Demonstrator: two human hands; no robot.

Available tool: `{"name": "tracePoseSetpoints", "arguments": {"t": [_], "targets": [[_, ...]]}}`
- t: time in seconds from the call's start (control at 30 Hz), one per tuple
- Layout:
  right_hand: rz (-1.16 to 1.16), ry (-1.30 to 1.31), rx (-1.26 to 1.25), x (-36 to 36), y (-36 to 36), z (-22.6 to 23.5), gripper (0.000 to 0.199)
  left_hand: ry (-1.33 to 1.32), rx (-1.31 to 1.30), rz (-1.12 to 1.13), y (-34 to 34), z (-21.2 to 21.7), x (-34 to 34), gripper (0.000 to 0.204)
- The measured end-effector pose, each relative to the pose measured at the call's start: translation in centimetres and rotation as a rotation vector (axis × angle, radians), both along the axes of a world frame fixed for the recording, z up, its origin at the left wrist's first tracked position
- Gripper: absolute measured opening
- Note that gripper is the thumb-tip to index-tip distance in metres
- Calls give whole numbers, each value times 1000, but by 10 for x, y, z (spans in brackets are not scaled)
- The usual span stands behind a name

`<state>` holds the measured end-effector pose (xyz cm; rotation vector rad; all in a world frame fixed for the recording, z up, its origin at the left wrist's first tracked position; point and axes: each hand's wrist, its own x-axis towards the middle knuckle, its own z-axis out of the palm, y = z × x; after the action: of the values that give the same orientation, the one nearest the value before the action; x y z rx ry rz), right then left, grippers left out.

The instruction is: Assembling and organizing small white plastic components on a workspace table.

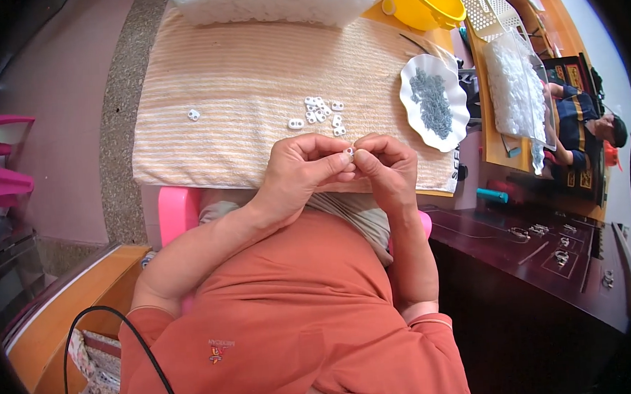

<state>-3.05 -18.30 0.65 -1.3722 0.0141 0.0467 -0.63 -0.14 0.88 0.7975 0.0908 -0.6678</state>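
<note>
Striped towel covers the table; both hands, left hand and right hand, pinch one small white piece, best kept steady, spare pieces at twelve o'clock.

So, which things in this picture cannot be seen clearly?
- Head view: the white part between the left hand and right hand is mostly hidden by fingertips; its shape is unclear.
- The grey pieces on the white plate are too small to identify.
- The tub at the top is cut off by the edge.
</note>
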Motion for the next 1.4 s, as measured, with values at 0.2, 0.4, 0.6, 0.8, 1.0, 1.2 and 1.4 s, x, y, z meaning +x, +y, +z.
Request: {"name": "tracePoseSetpoints", "arguments": {"t": [0.2, 0.4, 0.6, 0.8, 1.0, 1.2, 1.4], "targets": [[47, 21, -9, 6, 1, 12, 9, -28, -28, -9, 6, 6, 5, 16], [17, 6, -150, 32, 10, 28, 10, -54, -44, 137, 18, 20, 19, 16], [178, -414, -1047, 53, 37, 22, 16, -78, -83, 290, 46, 20, 44, 15], [337, -354, -1373, 61, 56, 26, 13, -68, -98, 321, 50, 14, 49, 14], [330, -366, -1328, 58, 58, 23, 12, -48, -93, 310, 48, 14, 49, 14], [251, -364, -1132, 48, 45, 20, 11, -43, -86, 305, 46, 9, 49, 15], [89, -282, -899, 46, 7, 22, 25, -15, -48, 258, 36, 10, 40, 15]]}}
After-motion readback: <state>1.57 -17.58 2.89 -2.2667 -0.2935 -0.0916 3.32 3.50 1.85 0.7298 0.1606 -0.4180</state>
